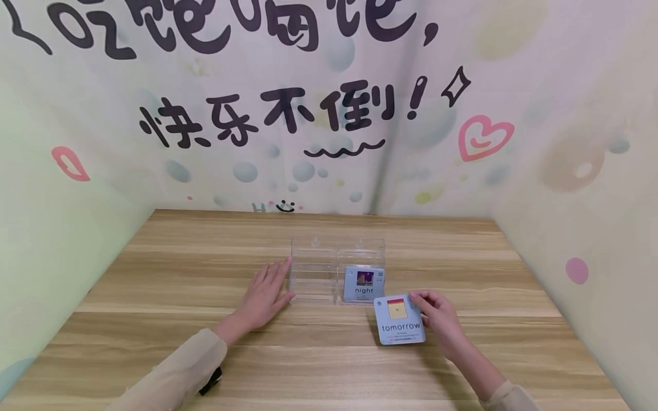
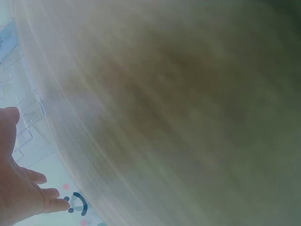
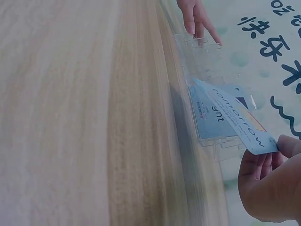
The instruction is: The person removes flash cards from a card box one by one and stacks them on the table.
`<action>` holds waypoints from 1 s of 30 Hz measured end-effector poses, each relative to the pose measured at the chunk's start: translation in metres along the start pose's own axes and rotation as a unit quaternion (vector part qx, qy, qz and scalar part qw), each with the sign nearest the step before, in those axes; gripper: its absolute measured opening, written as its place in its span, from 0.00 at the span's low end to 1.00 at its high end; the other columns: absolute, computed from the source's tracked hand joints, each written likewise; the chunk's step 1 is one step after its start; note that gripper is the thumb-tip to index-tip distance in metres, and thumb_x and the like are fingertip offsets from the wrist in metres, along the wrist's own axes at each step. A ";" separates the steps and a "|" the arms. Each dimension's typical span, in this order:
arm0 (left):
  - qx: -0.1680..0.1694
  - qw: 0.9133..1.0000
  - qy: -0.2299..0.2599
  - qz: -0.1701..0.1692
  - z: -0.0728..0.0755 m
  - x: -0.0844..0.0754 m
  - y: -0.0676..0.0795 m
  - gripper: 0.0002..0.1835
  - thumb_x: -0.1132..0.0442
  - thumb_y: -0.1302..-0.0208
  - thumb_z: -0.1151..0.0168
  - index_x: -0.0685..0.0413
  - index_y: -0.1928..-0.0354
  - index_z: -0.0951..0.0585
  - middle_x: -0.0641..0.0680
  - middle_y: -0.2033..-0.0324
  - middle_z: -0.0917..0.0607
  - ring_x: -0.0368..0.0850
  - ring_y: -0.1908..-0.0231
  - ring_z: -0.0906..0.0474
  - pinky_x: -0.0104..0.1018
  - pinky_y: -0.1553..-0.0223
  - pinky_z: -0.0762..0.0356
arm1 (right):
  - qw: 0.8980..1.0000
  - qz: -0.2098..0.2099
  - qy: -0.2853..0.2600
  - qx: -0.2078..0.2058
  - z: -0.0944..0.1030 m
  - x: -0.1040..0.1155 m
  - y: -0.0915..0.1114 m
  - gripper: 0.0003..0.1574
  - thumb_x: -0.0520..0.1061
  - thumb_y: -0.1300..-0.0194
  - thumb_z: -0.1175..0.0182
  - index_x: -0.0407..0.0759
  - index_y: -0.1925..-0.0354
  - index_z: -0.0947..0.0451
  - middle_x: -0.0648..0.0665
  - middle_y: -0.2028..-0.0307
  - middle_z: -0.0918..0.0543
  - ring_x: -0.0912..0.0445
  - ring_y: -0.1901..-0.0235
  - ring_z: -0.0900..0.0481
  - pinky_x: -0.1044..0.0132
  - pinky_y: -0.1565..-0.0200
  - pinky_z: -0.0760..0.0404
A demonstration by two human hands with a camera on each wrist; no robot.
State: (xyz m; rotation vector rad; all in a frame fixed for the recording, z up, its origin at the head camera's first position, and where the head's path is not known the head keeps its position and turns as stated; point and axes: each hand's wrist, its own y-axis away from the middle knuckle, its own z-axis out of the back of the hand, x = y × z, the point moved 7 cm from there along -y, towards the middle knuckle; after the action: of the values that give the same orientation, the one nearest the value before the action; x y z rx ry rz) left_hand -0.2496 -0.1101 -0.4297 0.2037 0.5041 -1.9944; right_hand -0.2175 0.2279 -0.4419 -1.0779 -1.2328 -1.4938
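Observation:
A blue card printed "tomorrow" [image 1: 401, 335] is pinched at its right edge between the thumb and fingers of my right hand [image 1: 437, 313]. It is tilted in front of the lower right corner of a clear plastic card holder [image 1: 313, 285]. Another blue card, marked "night" [image 1: 364, 284], sits in the holder's lower right compartment. With fingers stretched out, my left hand [image 1: 264, 297] rests against the holder's left side. In the right wrist view the "tomorrow" card [image 3: 240, 117] partly covers the "night" card [image 3: 207, 115]. The left wrist view catches the left hand [image 2: 23, 193] beside the holder.
The holder stands on a wood-grain table [image 1: 308, 365]. Behind it hangs a white backdrop [image 1: 226, 171] with black lettering and coloured dots, and pale walls flank both sides. A small black object [image 1: 211, 381] shows under the left sleeve.

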 end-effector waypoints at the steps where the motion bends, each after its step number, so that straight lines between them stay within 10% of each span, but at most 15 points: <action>1: -0.001 1.000 0.001 0.000 0.000 0.000 0.000 0.40 0.53 0.37 0.45 0.54 0.30 0.54 0.71 0.38 0.40 0.71 0.38 0.48 0.65 0.41 0.50 | 1.000 -0.004 -0.001 -0.001 0.000 0.000 0.001 0.20 0.53 0.40 0.41 0.37 0.59 0.26 0.50 0.67 0.24 0.59 0.69 0.26 0.69 0.67 0.24; 30: 0.005 1.000 0.002 0.003 0.001 0.000 0.000 0.40 0.53 0.36 0.45 0.54 0.30 0.54 0.71 0.38 0.40 0.71 0.38 0.48 0.65 0.41 0.50 | 0.999 -0.040 0.012 -0.012 0.014 -0.014 0.005 0.15 0.47 0.38 0.42 0.36 0.61 0.26 0.50 0.69 0.25 0.61 0.70 0.26 0.71 0.68 0.24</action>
State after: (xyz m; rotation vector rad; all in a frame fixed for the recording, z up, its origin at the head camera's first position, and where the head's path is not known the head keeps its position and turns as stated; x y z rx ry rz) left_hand -0.2493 -0.1102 -0.4289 0.2137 0.4958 -1.9916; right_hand -0.2087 0.2428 -0.4527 -1.0348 -1.2576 -1.5824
